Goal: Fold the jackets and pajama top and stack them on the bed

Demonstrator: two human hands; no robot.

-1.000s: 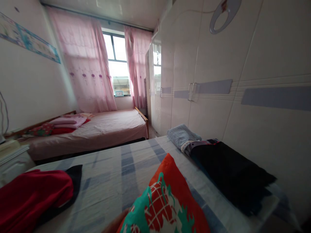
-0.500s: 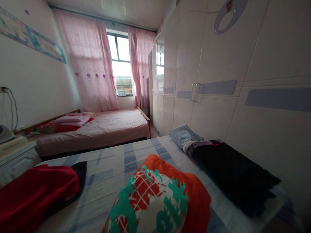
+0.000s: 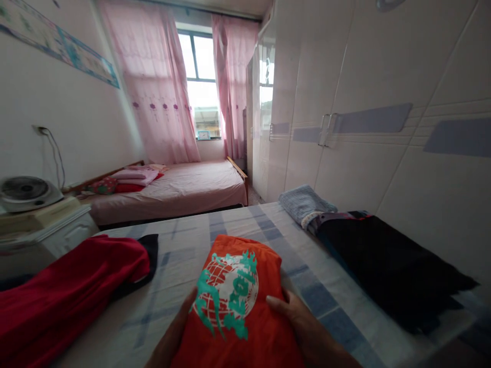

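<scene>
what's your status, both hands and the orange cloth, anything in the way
Right hand gripping orange cloth by right edge, thumb on top. Left hand at left edge, grip partly hidden. Red cloth left, black clothing right, both apart from it.

Bed: covered with a white-and-blue sheet.
Left side: a red garment, laid over dark cloth.
Right side: a folded grey cloth and a black garment, laid end to end, touching.
Middle: an orange garment; whether it is borne by the sheet cannot be told.
</scene>
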